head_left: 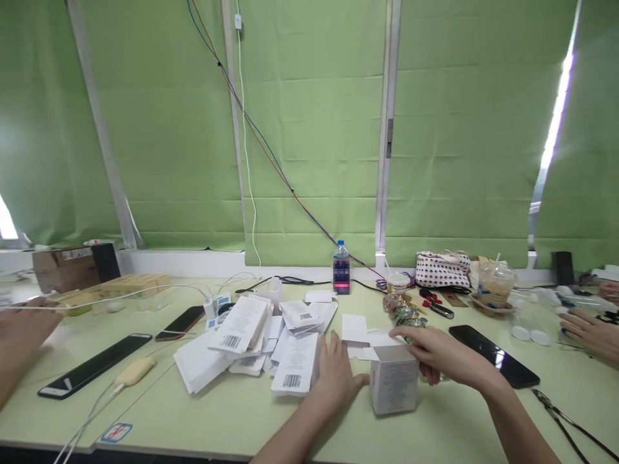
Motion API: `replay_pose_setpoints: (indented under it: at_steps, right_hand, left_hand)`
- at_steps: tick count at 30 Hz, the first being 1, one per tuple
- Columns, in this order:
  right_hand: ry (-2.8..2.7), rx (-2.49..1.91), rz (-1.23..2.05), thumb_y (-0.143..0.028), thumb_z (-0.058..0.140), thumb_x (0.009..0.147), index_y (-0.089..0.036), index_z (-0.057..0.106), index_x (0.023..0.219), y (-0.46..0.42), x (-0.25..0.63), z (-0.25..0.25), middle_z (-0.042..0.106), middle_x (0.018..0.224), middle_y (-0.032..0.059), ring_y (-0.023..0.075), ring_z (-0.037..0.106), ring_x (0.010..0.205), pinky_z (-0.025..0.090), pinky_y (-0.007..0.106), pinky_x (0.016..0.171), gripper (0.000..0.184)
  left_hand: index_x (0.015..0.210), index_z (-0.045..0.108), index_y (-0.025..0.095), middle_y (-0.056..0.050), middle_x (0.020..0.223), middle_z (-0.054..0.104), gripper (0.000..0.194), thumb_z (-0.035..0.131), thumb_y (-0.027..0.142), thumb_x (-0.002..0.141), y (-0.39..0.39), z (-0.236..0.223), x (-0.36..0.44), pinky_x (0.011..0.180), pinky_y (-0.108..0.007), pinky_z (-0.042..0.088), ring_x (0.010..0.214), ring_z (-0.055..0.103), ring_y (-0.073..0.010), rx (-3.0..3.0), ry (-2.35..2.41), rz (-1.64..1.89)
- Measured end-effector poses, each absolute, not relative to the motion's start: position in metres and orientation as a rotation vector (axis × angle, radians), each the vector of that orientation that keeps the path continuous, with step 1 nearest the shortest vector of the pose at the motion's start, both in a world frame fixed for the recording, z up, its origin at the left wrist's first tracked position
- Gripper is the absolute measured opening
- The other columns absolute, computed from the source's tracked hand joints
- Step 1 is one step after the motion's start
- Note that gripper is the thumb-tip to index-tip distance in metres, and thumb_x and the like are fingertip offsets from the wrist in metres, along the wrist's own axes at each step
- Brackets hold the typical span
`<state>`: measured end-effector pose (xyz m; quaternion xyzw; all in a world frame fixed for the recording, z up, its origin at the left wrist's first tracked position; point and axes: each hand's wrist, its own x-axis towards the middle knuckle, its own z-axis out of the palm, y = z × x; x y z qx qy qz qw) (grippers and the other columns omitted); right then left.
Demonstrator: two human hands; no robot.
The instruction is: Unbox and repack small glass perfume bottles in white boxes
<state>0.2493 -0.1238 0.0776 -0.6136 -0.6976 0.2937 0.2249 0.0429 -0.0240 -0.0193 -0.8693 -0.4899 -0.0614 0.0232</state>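
Note:
A small white carton box with fine print stands upright near the table's front edge, its top flaps up. My right hand is at its right and back edge, index finger stretched along the open top, the other fingers curled at the side; the thumb is hidden. To the left of the box, my left hand has its fingers apart, thumb close to the box's left side. Its fingers lie by a flattened white carton with a barcode. More flattened cartons form a loose heap further left.
Behind the box sit shiny wrapped pieces. Phones lie right and left, with a dark tablet-like slab. Pliers are at the right. Drink cups and a bottle stand behind. Other people's hands are at both sides.

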Motion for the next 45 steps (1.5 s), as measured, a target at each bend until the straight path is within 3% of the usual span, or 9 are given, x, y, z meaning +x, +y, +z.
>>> replay_pose_setpoints:
  at_steps: [6,11,19,23,26,30,34,39,45]
  right_hand:
    - [-1.961,-1.690,0.726,-0.020,0.035,0.087,-0.022,0.052,0.122,-0.120,0.240,0.076,0.054,0.052,-0.0049,0.0097,0.055,0.044,0.041,0.016,0.045,0.038]
    - [-1.973,-1.686,0.707,-0.020,0.035,0.087,-0.021,0.054,0.119,-0.118,0.231,0.072,0.054,0.052,-0.0046,0.0104,0.056,0.044,0.041,0.016,0.044,0.038]
    - [-1.927,-1.733,0.713,-0.030,0.037,0.091,-0.020,0.051,0.125,-0.122,0.230,0.077,0.055,0.051,-0.0043,0.0098,0.055,0.042,0.041,0.016,0.045,0.038]
    - [-1.840,-1.709,0.757,-0.036,0.031,0.093,-0.020,0.051,0.126,-0.128,0.240,0.083,0.056,0.050,-0.0032,0.0110,0.053,0.040,0.039,0.017,0.040,0.042]
    - [-1.774,-1.679,0.671,-0.039,0.031,0.093,-0.020,0.052,0.125,-0.133,0.252,0.090,0.055,0.050,-0.0037,0.0122,0.052,0.040,0.039,0.020,0.041,0.043]
    - [-1.678,-1.704,0.490,-0.041,0.031,0.091,-0.020,0.053,0.123,-0.140,0.268,0.098,0.056,0.054,-0.0030,0.0140,0.052,0.043,0.039,0.022,0.043,0.043]
    - [-1.659,-1.804,0.249,-0.042,0.031,0.091,-0.022,0.058,0.115,-0.145,0.285,0.099,0.060,0.063,-0.0003,0.0162,0.056,0.050,0.042,0.026,0.053,0.041]
    - [-1.623,-1.990,0.153,-0.042,0.037,0.088,-0.024,0.060,0.107,-0.145,0.313,0.073,0.069,0.082,0.0052,0.0193,0.062,0.058,0.042,0.027,0.057,0.035]
    - [-1.660,-2.137,0.216,-0.034,0.043,0.081,-0.024,0.058,0.109,-0.146,0.346,0.006,0.066,0.083,0.0045,0.0187,0.062,0.057,0.041,0.027,0.057,0.033]
  left_hand:
    - [0.131,0.047,0.009,-0.018,0.142,0.041,0.049,0.047,0.022,0.084,-0.034,-0.006,0.033,0.109,-0.053,0.021,0.136,0.027,-0.0351,-2.734,-1.445,-0.406]
    - [0.114,0.057,0.013,-0.013,0.124,0.054,0.059,0.027,-0.011,0.068,-0.048,0.020,0.018,0.097,-0.040,0.040,0.121,0.045,-0.0264,-2.730,-1.345,-0.618]
    - [0.116,0.053,0.020,-0.007,0.107,0.059,0.042,0.028,0.002,0.087,-0.056,0.043,0.004,0.089,-0.040,0.046,0.105,0.052,-0.0229,-2.762,-1.180,-1.065]
    - [0.123,0.048,0.021,-0.010,0.121,0.054,0.031,0.036,0.028,0.095,-0.068,0.047,0.008,0.098,-0.044,0.042,0.117,0.047,-0.0258,-2.760,-1.021,-1.121]
    - [0.131,0.040,0.023,-0.012,0.136,0.044,0.048,0.053,0.039,0.088,-0.076,0.045,0.014,0.103,-0.051,0.037,0.129,0.037,-0.0311,-2.791,-0.847,-1.079]
    - [0.138,0.029,0.028,-0.014,0.146,0.028,0.076,0.070,0.031,0.075,-0.078,0.035,0.021,0.102,-0.054,0.036,0.133,0.031,-0.0353,-2.905,-0.887,-1.082]
    - [0.140,0.022,0.034,-0.011,0.149,0.016,0.081,0.067,0.018,0.075,-0.072,0.023,0.024,0.099,-0.047,0.042,0.127,0.040,-0.0322,-3.103,-0.984,-1.198]
    - [0.138,0.027,0.035,-0.009,0.143,0.020,0.077,0.063,0.014,0.073,-0.062,0.022,0.022,0.094,-0.042,0.045,0.109,0.052,-0.0263,-3.270,-1.051,-1.278]
    - [0.135,0.031,0.031,-0.008,0.137,0.025,0.085,0.070,0.011,0.062,-0.047,0.037,0.010,0.099,-0.041,0.040,0.120,0.042,-0.0281,-3.332,-1.208,-1.276]
